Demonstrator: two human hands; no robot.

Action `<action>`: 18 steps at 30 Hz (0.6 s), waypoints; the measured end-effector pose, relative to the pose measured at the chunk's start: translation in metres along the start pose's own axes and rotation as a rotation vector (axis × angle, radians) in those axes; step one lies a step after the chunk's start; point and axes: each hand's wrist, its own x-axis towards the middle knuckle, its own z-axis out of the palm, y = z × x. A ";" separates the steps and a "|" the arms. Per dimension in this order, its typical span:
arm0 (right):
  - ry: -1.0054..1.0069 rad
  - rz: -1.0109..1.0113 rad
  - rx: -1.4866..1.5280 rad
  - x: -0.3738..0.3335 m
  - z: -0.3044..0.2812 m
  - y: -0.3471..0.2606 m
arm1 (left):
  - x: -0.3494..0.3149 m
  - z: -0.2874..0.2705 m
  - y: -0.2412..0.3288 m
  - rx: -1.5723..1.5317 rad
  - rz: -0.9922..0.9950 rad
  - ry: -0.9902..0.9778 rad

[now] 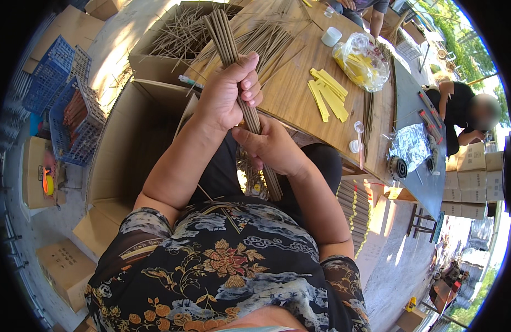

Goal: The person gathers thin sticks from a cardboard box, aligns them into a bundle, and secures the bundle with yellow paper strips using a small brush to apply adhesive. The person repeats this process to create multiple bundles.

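A bundle of long, thin brown incense sticks [221, 39] slants through both my hands, its upper end over the table's edge and its lower end near my lap. My left hand [228, 91] is closed around the upper part, fingers wrapped over the sticks. Lower down, my right hand [272, 146] grips the same bundle with thumb and fingers. More loose incense sticks [261, 41] lie on the wooden table [291, 91] beyond my left hand. Yellow paper strips [328, 94] lie to the right, near a clear plastic bag [363, 61] of yellow strips.
An open carton [136, 127] stands at my left, with a stick-filled box [175, 36] behind it. Blue crates [76, 124] are farther left. Banded stick bundles [355, 213] lie low on the right. Another person [457, 105] sits by a grey table [413, 105]; someone else is at the far end.
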 end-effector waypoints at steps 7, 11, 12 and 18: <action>0.061 -0.046 -0.151 -0.003 0.003 0.004 | -0.004 -0.003 0.006 0.006 0.077 -0.084; -0.002 0.042 -0.083 -0.006 0.001 -0.002 | -0.003 -0.007 0.008 -0.039 0.052 -0.199; 0.075 0.002 -0.174 -0.004 0.004 0.000 | -0.004 -0.003 0.007 0.024 0.076 -0.086; 0.341 -0.217 -0.475 0.003 0.007 0.019 | -0.011 0.006 -0.004 0.140 0.066 0.125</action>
